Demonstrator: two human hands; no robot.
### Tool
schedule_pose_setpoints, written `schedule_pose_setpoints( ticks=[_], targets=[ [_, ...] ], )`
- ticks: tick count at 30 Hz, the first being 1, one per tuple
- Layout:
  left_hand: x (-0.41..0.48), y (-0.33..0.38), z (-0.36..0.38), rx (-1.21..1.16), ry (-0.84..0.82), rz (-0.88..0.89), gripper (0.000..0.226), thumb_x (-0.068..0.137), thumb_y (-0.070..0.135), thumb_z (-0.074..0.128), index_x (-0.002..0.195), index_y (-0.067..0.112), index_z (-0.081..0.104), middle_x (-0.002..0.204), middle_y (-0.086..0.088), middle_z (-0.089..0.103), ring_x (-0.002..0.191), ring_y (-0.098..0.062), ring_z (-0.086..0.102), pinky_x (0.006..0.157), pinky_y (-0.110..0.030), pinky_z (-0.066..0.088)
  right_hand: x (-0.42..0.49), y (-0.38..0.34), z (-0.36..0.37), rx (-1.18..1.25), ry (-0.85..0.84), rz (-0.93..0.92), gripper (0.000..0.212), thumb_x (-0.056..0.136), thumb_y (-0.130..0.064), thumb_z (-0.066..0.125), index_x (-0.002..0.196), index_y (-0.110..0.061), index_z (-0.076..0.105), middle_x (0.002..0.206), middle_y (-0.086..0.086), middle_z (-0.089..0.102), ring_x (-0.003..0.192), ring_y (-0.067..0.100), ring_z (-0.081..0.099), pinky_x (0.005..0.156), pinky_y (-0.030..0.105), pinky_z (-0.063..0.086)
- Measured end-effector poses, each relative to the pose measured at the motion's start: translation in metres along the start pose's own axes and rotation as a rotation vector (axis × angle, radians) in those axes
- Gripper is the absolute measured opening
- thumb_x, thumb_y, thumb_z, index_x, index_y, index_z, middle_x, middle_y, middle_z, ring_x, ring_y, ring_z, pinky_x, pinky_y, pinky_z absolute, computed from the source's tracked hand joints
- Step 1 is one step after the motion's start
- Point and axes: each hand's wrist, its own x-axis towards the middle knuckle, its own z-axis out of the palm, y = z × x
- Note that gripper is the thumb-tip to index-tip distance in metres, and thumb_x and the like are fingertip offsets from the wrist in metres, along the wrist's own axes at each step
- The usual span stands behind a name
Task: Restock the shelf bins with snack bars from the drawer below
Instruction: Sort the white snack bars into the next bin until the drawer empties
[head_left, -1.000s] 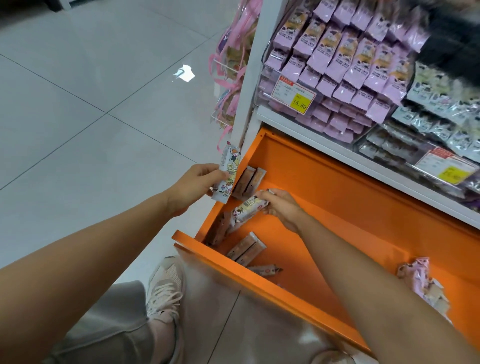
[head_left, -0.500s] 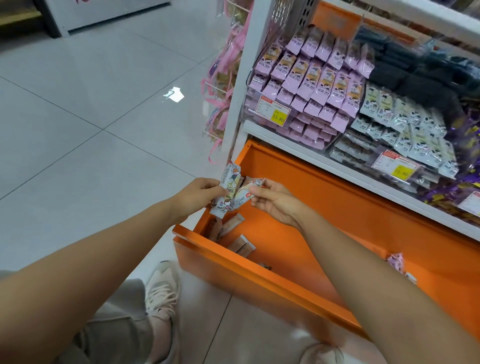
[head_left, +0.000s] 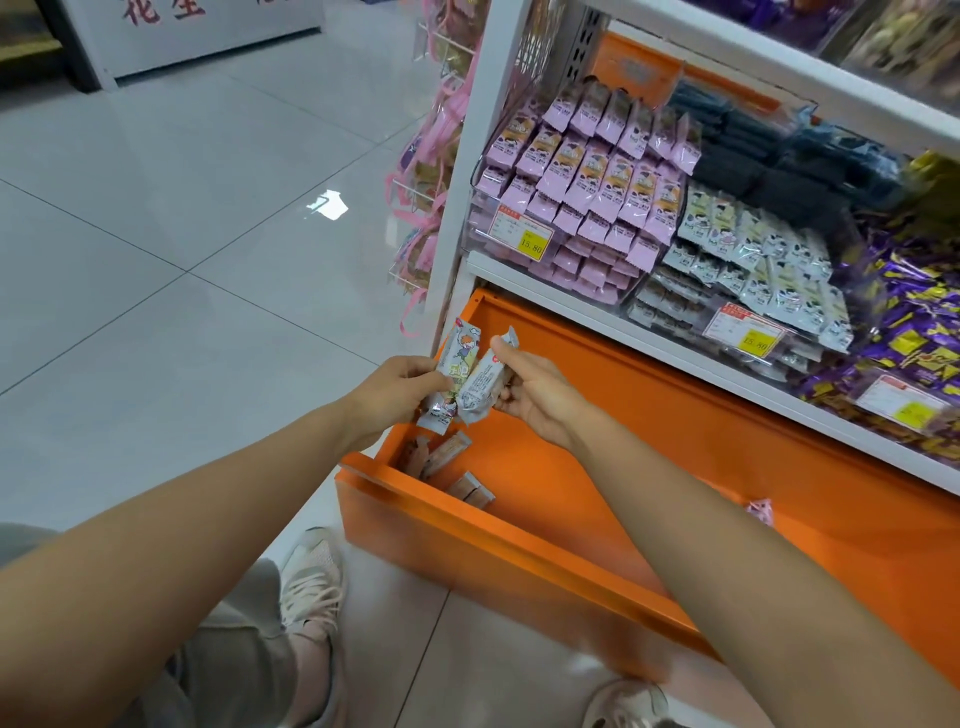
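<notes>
My left hand (head_left: 397, 397) grips a pale snack bar with a cartoon wrapper (head_left: 457, 358), held upright above the left end of the open orange drawer (head_left: 498, 551). My right hand (head_left: 540, 395) pinches a second pale snack bar (head_left: 480, 387), tilted against the first one. Several brown-wrapped bars (head_left: 447, 452) lie in the drawer's left corner below my hands. Clear shelf bins stand above the drawer: one with pink packets (head_left: 587, 182) and one with pale green packets (head_left: 753, 254).
A white shelf upright (head_left: 467, 171) runs beside the bins, with pink-ribboned bags (head_left: 426, 171) hanging on its left side. Purple candy (head_left: 914, 322) fills the right bin. A pink packet (head_left: 759, 512) lies further right in the drawer. My shoes (head_left: 311, 587) stand on the tiled floor.
My right hand lifted a bar out of the drawer and brought it up against the bar in my left hand. The view tilted up toward the shelf bins.
</notes>
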Motion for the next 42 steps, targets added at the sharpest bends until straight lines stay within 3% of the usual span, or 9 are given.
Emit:
schedule_pose_setpoints(
  ticks=[2,5,11,16,20,26,33,38,42],
  targets=[
    [0.001,0.000,0.000,0.006,-0.002,-0.010,0.015,0.099,0.023,0.055,0.110,0.015,0.061,0.102,0.001,0.070,0.089,-0.012,0.068,0.079,-0.029,0.057,-0.005,-0.001,-0.003,0.046,-0.075,-0.006,0.032,0.093,-0.021,0.063,0.119,-0.003,0.058,0.106,0.013,0.067,0.086,0.019,0.066,0.091,0.036,0.055],
    [0.001,-0.001,0.003,0.025,-0.014,-0.023,0.023,0.098,0.023,0.056,0.114,0.008,0.063,0.109,-0.005,0.071,0.100,-0.020,0.068,0.090,-0.041,0.055,-0.011,-0.001,-0.007,0.044,-0.104,-0.060,0.028,0.092,-0.007,0.061,0.120,-0.008,0.057,0.120,0.013,0.067,0.110,0.026,0.066,0.095,0.039,0.054],
    [0.007,0.001,0.012,-0.099,-0.010,-0.061,0.027,0.095,0.016,0.060,0.119,0.004,0.061,0.109,-0.012,0.072,0.098,-0.022,0.070,0.084,-0.037,0.059,-0.014,0.008,-0.006,-0.131,0.042,-0.199,0.040,0.093,-0.029,0.064,0.130,-0.016,0.057,0.123,0.008,0.067,0.111,0.025,0.066,0.095,0.043,0.053],
    [0.009,0.006,0.021,-0.105,0.011,-0.076,0.028,0.095,0.018,0.060,0.120,0.006,0.059,0.110,-0.011,0.071,0.097,-0.022,0.070,0.080,-0.034,0.059,-0.018,0.009,-0.007,-0.106,0.119,-0.226,0.032,0.096,-0.021,0.061,0.125,-0.010,0.057,0.120,0.013,0.067,0.107,0.026,0.067,0.093,0.044,0.055],
    [0.009,0.007,0.024,-0.167,0.012,-0.136,0.033,0.096,0.019,0.060,0.125,0.007,0.052,0.116,-0.013,0.068,0.098,-0.022,0.069,0.072,-0.031,0.059,-0.023,0.002,-0.018,0.031,0.129,-0.196,0.029,0.098,-0.009,0.053,0.126,0.000,0.051,0.119,0.020,0.064,0.098,0.024,0.067,0.080,0.032,0.058],
    [0.006,0.011,0.030,-0.162,-0.091,-0.094,0.030,0.095,0.017,0.061,0.121,0.003,0.058,0.111,-0.013,0.071,0.101,-0.024,0.069,0.085,-0.037,0.058,-0.030,0.005,-0.032,0.069,0.024,-0.152,0.039,0.097,-0.011,0.055,0.136,-0.006,0.050,0.129,0.016,0.061,0.118,0.026,0.060,0.095,0.041,0.053],
    [0.006,0.016,0.038,-0.211,-0.059,-0.098,0.024,0.092,0.016,0.065,0.112,0.004,0.063,0.107,-0.013,0.072,0.097,-0.023,0.071,0.083,-0.037,0.059,-0.034,0.007,-0.032,0.104,0.053,-0.134,0.030,0.098,-0.009,0.053,0.127,-0.004,0.054,0.120,0.012,0.065,0.108,0.022,0.062,0.089,0.034,0.056],
    [0.009,0.018,0.042,-0.235,-0.049,-0.088,0.024,0.091,0.014,0.066,0.113,0.004,0.064,0.106,-0.012,0.073,0.096,-0.023,0.071,0.083,-0.038,0.059,-0.039,0.007,-0.032,0.038,-0.004,-0.151,0.035,0.088,-0.001,0.063,0.121,-0.012,0.059,0.123,0.013,0.063,0.114,0.025,0.062,0.100,0.040,0.050],
    [0.012,0.019,0.050,-0.244,-0.020,-0.108,0.025,0.091,0.012,0.066,0.114,0.003,0.063,0.107,-0.012,0.072,0.094,-0.023,0.072,0.077,-0.035,0.060,-0.044,0.003,-0.036,0.019,0.125,-0.185,0.042,0.085,-0.006,0.070,0.123,-0.012,0.052,0.109,0.009,0.068,0.102,0.022,0.066,0.097,0.043,0.051]
  ],
)
